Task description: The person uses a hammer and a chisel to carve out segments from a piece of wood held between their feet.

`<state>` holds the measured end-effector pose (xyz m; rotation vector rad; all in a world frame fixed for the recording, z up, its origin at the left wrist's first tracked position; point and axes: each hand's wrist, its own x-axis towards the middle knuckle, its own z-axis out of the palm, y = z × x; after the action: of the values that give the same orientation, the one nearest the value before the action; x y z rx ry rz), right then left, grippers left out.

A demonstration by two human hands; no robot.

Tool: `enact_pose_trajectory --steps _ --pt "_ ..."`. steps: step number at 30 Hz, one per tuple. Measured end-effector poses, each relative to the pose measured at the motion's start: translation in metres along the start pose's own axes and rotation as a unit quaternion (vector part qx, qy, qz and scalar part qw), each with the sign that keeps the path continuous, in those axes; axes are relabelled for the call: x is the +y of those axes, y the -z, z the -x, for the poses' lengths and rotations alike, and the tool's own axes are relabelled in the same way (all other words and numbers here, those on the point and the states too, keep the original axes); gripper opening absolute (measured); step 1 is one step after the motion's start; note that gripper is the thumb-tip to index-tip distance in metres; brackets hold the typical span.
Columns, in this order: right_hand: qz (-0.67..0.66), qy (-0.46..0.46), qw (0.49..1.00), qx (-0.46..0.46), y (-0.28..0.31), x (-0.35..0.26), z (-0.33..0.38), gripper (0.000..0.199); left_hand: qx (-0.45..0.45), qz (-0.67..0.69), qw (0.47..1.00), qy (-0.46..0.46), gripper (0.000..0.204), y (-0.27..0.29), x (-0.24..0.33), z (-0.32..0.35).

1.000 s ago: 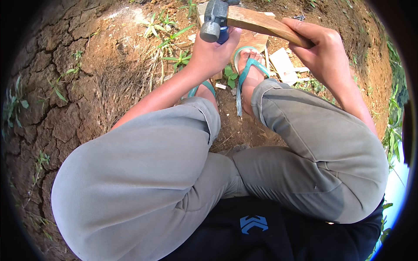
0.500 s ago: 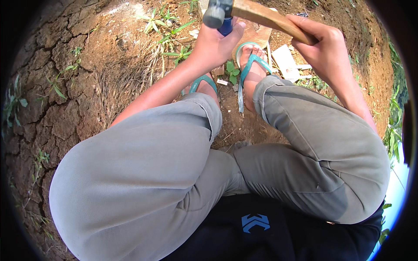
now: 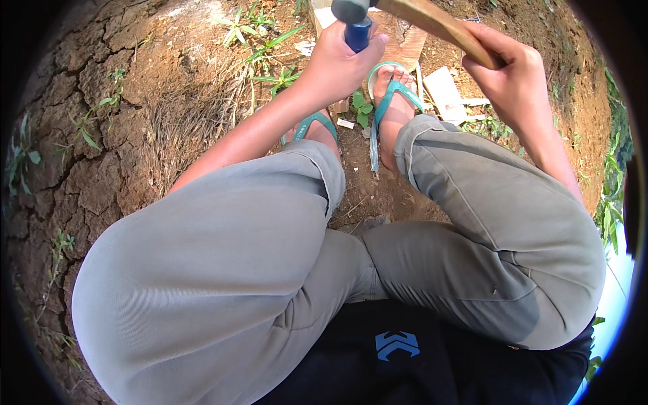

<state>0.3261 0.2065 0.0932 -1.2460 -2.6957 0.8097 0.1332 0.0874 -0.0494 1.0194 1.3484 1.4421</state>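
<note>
Hammer (image 3: 352, 15) seen at top centre of frame, blue handle gripped in closed left hand (image 3: 337, 64). Wooden stick (image 3: 432, 23) held at upper right, clasped in closed right hand (image 3: 513, 74), crossing above hammer head. Wood offcuts (image 3: 442, 91) scattered on ground below hands. Teal sandals (image 3: 391, 101) worn, grey trousers (image 3: 223, 270) filling lower frame. Surface: cracked red-brown earth (image 3: 88, 155), dry grass, small green weeds (image 3: 260, 40) at upper left. Outdoor setting, sunlit.

Outdoors, sunlit: cracked dry soil (image 3: 81, 169) w/ sparse weeds (image 3: 260, 40).
</note>
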Motion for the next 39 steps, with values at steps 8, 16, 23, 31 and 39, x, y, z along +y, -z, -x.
enact_pose_trajectory --steps 8,16,23,31,39 --pt "0.037 0.004 0.999 -0.011 -0.006 0.000 0.002 0.043 -0.028 -0.018 0.999 -0.006 0.023 0.003 -0.001 0.003" --pt "0.034 0.061 0.998 0.001 -0.009 0.009 0.004 0.039 -0.026 -0.005 1.000 0.011 0.024 0.004 -0.002 0.004" --pt "-0.009 0.054 0.998 0.030 -0.016 0.017 0.007 0.039 -0.017 0.013 1.000 0.014 0.025 -0.001 0.001 0.004" --pt "0.015 0.027 0.999 0.009 -0.015 0.016 0.007 0.042 -0.012 -0.012 1.000 -0.011 0.024 -0.002 0.000 0.006" --pt "-0.004 -0.007 0.998 0.068 -0.002 0.019 0.003 0.044 0.033 0.020 0.999 0.022 0.023 -0.002 -0.007 0.007"
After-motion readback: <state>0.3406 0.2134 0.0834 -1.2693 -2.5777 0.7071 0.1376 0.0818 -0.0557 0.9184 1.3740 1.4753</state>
